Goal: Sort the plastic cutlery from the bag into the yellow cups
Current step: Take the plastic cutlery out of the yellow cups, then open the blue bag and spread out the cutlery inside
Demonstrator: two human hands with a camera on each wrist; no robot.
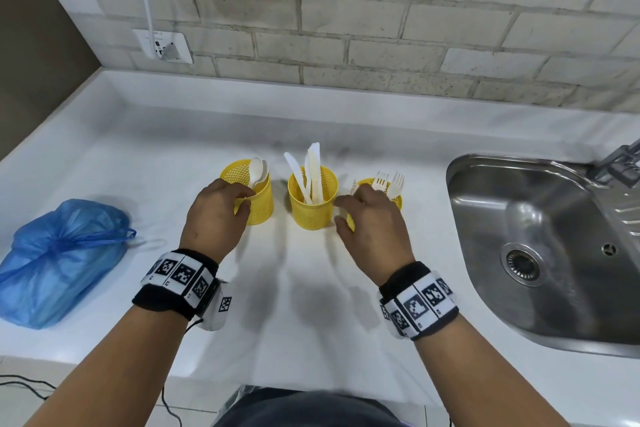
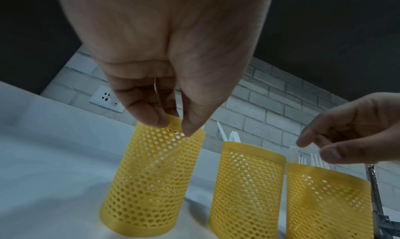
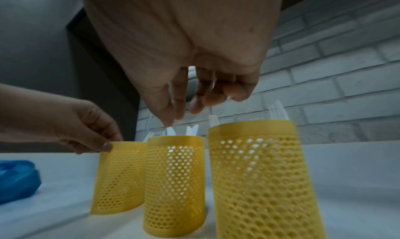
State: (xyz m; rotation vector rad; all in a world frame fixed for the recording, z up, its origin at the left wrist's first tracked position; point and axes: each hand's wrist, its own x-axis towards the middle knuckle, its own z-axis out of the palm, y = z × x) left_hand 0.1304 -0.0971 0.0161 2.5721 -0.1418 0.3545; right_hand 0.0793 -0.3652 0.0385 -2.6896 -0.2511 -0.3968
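Tabletop [image 1: 145, 156] white, steel sink [image 1: 540, 253] at right, tied blue bag [image 1: 59, 260] at left edge. Three yellow mesh cups in row: spoon cup [image 1: 258, 203], knife cup [image 1: 313, 204], fork cup [image 1: 396, 199]. Cutlery appears sorted: spoons [image 1: 258, 170], knives [image 1: 311, 170], forks [image 1: 389, 182] each standing in own cup. Left hand [image 1: 216, 215] pinches spoon cup rim, thumb outside. Right hand [image 1: 370, 222] relaxed, fingers spread over fork cup, grasping nothing. Judgement: likely final straightening; steady light cups by rim, avoid tipping.

Bare counter [image 1: 145, 156] behind three close-set yellow cups [image 1: 313, 199], blue bag [image 1: 59, 260] far left, sink [image 1: 540, 246] right.
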